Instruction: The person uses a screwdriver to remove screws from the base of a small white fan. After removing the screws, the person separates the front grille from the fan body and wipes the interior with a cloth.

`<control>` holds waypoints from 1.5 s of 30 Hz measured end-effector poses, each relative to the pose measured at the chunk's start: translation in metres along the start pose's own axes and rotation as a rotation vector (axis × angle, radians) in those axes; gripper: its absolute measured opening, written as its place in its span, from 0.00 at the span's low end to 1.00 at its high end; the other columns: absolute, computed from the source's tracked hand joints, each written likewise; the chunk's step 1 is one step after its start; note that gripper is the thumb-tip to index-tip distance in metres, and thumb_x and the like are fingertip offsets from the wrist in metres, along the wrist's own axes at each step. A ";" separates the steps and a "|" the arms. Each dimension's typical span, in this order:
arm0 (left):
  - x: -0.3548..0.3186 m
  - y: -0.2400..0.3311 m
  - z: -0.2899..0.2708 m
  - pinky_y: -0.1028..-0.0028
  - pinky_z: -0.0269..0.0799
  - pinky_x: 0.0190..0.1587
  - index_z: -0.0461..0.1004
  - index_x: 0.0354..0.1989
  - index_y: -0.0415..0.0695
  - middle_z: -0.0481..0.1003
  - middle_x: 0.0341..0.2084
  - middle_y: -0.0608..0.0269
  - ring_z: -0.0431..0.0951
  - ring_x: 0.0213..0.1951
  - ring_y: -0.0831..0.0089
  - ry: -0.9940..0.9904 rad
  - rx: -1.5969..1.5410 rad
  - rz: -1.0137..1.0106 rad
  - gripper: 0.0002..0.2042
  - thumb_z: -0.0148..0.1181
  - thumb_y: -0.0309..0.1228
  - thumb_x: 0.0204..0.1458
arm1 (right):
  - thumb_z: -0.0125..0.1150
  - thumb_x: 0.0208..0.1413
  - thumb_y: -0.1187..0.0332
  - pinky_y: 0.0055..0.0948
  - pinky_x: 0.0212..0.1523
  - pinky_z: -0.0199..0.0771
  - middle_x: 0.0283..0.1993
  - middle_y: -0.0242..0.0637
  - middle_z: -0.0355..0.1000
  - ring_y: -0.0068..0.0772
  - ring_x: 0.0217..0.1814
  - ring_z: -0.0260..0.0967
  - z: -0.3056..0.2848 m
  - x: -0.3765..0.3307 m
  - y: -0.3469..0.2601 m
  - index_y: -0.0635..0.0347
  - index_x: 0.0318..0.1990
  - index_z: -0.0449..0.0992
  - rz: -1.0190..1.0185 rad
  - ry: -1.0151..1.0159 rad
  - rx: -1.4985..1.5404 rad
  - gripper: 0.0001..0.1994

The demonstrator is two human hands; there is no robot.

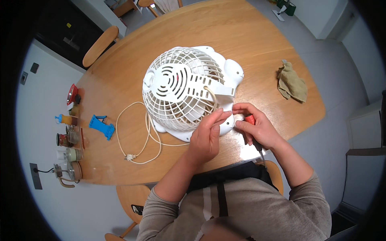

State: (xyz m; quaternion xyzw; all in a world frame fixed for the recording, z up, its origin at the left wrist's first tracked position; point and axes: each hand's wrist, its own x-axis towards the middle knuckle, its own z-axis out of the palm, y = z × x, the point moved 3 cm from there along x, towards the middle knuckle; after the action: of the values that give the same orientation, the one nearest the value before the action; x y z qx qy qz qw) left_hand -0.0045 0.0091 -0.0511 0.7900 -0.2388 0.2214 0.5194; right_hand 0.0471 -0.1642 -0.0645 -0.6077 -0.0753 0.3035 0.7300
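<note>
A white fan (169, 82) lies on the wooden table, the slotted back of its round grille turned up. Its cream cord runs from the housing, and more cord loops on the table to the left. My left hand (206, 137) rests at the fan's near edge, fingers stretched out and loosely cupped; its palm is hidden. At the near right corner of the fan, my right hand (259, 127) holds a screwdriver (250, 119) with a red and dark handle, its shaft pointing back toward me. The right thumb and forefinger meet at the fan's white rim.
A cord plug (130, 157) and a blue plastic stand (102, 127) lie left of the fan. Jars, a squeeze bottle (66, 119) and a glass kettle (64, 172) line the left table edge. A tan cloth (291, 81) lies at the right. Wooden chairs surround the table.
</note>
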 end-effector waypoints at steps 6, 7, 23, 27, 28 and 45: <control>-0.002 0.003 -0.006 0.65 0.76 0.56 0.56 0.59 0.30 0.73 0.48 0.37 0.78 0.52 0.55 0.012 -0.070 -0.013 0.15 0.36 0.17 0.65 | 0.63 0.60 0.70 0.21 0.16 0.63 0.21 0.25 0.62 0.18 0.16 0.61 0.002 0.000 -0.001 0.61 0.64 0.63 0.107 -0.071 -0.123 0.26; -0.001 0.005 -0.009 0.65 0.77 0.55 0.56 0.59 0.30 0.73 0.48 0.38 0.78 0.52 0.55 0.018 -0.057 0.003 0.15 0.35 0.16 0.65 | 0.63 0.60 0.70 0.21 0.16 0.63 0.22 0.25 0.62 0.17 0.16 0.61 0.002 -0.001 -0.002 0.60 0.64 0.63 0.118 -0.071 -0.122 0.26; 0.006 0.019 -0.030 0.69 0.75 0.49 0.71 0.45 0.32 0.80 0.40 0.46 0.81 0.43 0.61 0.152 0.053 -0.017 0.11 0.41 0.18 0.60 | 0.69 0.54 0.74 0.20 0.20 0.66 0.35 0.32 0.69 0.17 0.24 0.65 0.010 0.006 -0.006 0.61 0.64 0.61 0.234 -0.081 -0.262 0.31; 0.005 0.016 -0.031 0.65 0.78 0.47 0.67 0.48 0.32 0.78 0.40 0.45 0.82 0.42 0.58 0.135 0.017 0.022 0.10 0.42 0.20 0.62 | 0.69 0.53 0.75 0.21 0.20 0.66 0.39 0.33 0.70 0.17 0.26 0.65 0.015 0.008 -0.011 0.61 0.63 0.61 0.250 -0.055 -0.300 0.31; 0.005 0.015 -0.030 0.64 0.79 0.46 0.66 0.49 0.32 0.78 0.40 0.44 0.82 0.41 0.57 0.151 0.001 0.040 0.10 0.42 0.21 0.63 | 0.70 0.53 0.75 0.21 0.21 0.67 0.41 0.34 0.69 0.17 0.26 0.65 0.015 0.009 -0.011 0.62 0.62 0.62 0.251 -0.057 -0.307 0.31; 0.006 0.021 -0.034 0.63 0.80 0.46 0.70 0.48 0.29 0.77 0.41 0.43 0.81 0.42 0.53 0.228 0.006 0.037 0.13 0.52 0.11 0.54 | 0.70 0.52 0.73 0.19 0.22 0.67 0.43 0.34 0.69 0.15 0.26 0.64 0.011 0.010 -0.002 0.63 0.61 0.62 0.163 -0.041 -0.187 0.31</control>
State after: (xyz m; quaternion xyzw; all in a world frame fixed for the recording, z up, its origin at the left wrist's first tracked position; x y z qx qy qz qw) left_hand -0.0156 0.0326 -0.0204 0.7568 -0.1921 0.3199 0.5367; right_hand 0.0504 -0.1499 -0.0625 -0.6710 -0.0687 0.3656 0.6414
